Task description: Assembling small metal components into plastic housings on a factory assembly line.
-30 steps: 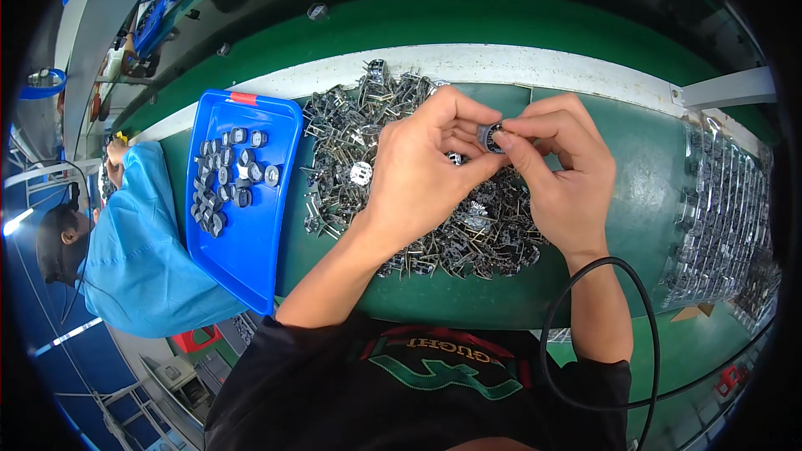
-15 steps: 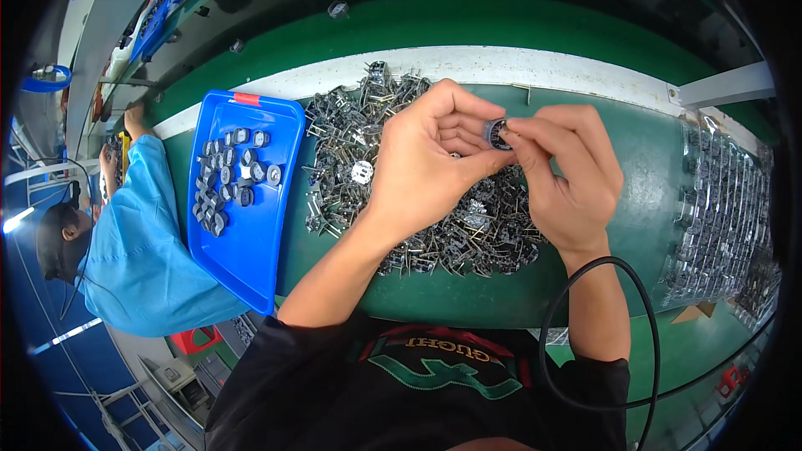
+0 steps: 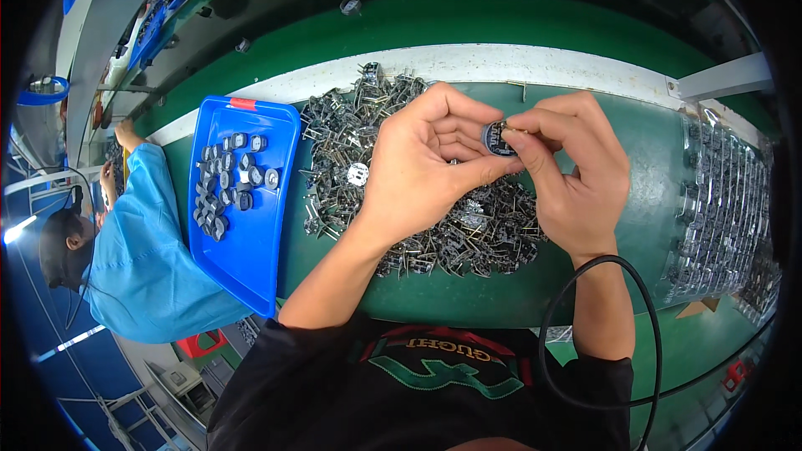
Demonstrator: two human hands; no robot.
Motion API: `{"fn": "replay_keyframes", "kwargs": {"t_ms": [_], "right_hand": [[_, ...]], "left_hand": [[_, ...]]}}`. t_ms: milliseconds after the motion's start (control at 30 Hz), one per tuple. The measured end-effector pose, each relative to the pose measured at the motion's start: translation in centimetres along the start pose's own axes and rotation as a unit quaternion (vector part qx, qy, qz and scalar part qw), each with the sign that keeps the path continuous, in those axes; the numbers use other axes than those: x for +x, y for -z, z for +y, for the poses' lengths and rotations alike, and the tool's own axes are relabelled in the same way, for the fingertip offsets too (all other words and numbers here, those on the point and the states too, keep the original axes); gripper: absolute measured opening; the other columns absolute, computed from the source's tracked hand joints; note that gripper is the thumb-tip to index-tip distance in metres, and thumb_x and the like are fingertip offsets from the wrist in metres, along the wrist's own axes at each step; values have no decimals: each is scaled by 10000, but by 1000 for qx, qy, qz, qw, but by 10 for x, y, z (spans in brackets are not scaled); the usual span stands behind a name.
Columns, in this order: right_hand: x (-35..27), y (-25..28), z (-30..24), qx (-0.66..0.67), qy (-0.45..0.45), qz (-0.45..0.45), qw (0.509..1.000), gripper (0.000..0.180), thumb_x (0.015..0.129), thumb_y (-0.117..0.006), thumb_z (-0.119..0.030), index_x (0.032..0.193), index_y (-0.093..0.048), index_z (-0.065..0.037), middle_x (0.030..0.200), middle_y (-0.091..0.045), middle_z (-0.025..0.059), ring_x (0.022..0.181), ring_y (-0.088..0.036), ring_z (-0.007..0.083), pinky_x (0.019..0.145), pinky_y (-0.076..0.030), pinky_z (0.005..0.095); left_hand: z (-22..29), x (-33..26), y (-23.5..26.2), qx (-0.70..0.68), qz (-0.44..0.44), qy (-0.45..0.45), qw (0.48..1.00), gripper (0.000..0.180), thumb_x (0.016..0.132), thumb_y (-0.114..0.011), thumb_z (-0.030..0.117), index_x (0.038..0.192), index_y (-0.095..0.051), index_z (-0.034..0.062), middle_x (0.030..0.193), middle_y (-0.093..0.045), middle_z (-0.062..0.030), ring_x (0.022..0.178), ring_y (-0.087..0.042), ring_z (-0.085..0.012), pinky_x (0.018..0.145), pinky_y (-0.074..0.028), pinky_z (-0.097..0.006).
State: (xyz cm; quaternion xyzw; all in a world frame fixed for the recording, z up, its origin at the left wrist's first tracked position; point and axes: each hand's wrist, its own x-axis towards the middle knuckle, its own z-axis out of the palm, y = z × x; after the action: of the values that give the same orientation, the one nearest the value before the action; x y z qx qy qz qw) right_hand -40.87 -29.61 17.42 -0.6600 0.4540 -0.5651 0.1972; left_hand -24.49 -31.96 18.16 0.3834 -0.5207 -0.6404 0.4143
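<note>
My left hand (image 3: 426, 169) and my right hand (image 3: 575, 174) meet above a heap of small grey metal parts (image 3: 351, 129) on the green bench (image 3: 643, 192). Between the fingertips of both hands sits one small round dark part (image 3: 498, 139), its flat face turned up toward me. The left thumb and fingers curl around its left side, the right thumb and forefinger pinch its right edge. The heap spreads under and behind both hands, partly hidden by them.
A blue tray (image 3: 251, 242) holding several round dark parts lies left of the heap. A person in a blue coat (image 3: 138, 250) works further left. Clear plastic trays of parts (image 3: 723, 217) fill the right. A black cable (image 3: 585, 342) loops by my right forearm.
Both hands have stayed together over the heap, turning the round part slightly. The person on the left has shifted an arm.
</note>
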Motion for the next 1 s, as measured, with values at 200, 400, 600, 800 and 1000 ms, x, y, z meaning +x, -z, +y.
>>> {"fn": "replay_keyframes", "kwargs": {"t_ms": [200,400,600,800,1000], "right_hand": [[-2,-3,-1,-16,-8,-6,1000,158,764,-734,92,890,-700,2,848,-613,64,690,-611,139,550,-490,254],[-8,-13,0,112,-174,24,978,121,836,-728,9,953,-701,-2,883,-630,48,713,-621,111,562,-493,227],[-5,-1,5,235,-259,-84,933,171,911,-680,-49,1049,-676,51,933,-643,67,790,-632,104,633,-503,213],[4,15,11,238,-183,-96,949,190,927,-639,-22,1094,-667,64,946,-649,89,804,-633,130,694,-505,228],[3,10,33,97,-217,-73,969,222,951,-581,-29,1156,-660,4,964,-638,75,765,-616,152,712,-501,270]], "left_hand": [[-2,-1,0,25,15,-1,1000,354,750,-726,-165,1049,-572,-56,992,-683,-168,850,-712,-187,750,-598,-274],[-6,0,7,-18,-15,-58,998,342,784,-733,-119,1089,-587,-65,1015,-681,-156,871,-698,-163,761,-588,-259],[1,3,13,-101,-20,7,995,244,863,-676,-90,1099,-619,-67,960,-709,-163,857,-710,-196,771,-601,-302],[16,15,9,-65,-68,21,995,227,862,-683,-82,1082,-628,-69,932,-708,-151,836,-709,-183,780,-598,-290],[22,54,14,152,-65,7,986,281,844,-680,-10,1112,-638,-85,897,-717,-127,803,-696,-145,771,-566,-260]]}}
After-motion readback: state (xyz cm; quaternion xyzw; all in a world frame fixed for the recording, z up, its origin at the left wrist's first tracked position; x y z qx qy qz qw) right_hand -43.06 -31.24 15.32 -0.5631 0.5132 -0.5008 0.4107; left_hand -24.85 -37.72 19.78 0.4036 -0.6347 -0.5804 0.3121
